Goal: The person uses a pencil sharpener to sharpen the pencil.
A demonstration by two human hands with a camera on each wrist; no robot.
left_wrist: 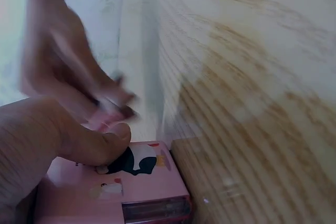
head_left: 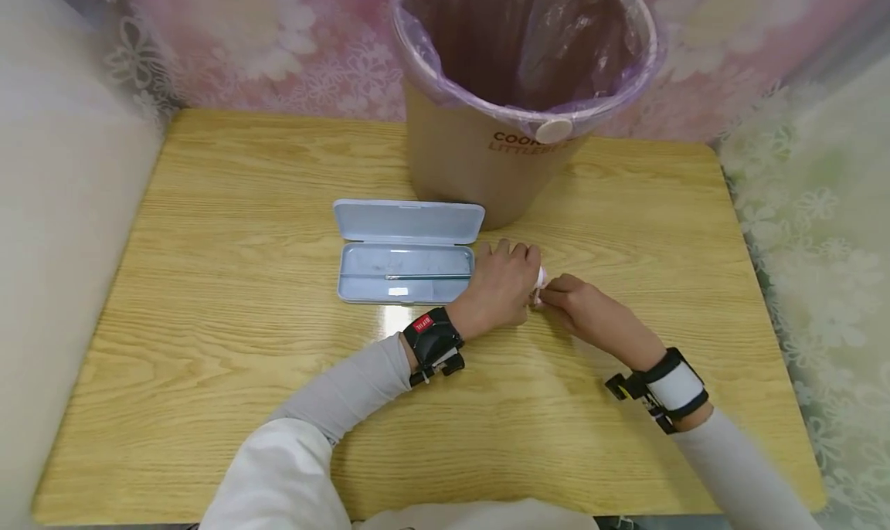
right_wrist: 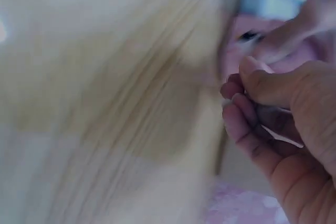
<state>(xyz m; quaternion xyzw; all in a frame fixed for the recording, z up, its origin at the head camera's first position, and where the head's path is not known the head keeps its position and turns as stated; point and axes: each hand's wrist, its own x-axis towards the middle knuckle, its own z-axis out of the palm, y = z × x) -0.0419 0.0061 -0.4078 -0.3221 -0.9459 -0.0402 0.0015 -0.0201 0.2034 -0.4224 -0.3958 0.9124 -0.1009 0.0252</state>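
Observation:
My left hand (head_left: pixel 502 284) grips a pink box-shaped pencil sharpener (left_wrist: pixel 79 203), thumb lying on its printed cartoon side; a dark window shows low on the box. My right hand (head_left: pixel 591 314), blurred in the left wrist view, pinches a small pinkish crank handle (left_wrist: pixel 101 119) at the sharpener's end. In the right wrist view its thumb and fingertips meet, mostly covering the handle. A blue-green pencil (head_left: pixel 427 276) stretches leftward over the open light-blue pencil case (head_left: pixel 341 276), its right end hidden by my left hand.
Behind the case a tall beige bin (head_left: pixel 466 151) with a purple liner stands on the wooden table (head_left: pixel 229 344), close to the raised lid (head_left: pixel 409 221). A pink flowered backdrop (head_left: pixel 278 43) hangs behind the table, with pale curtains at both sides.

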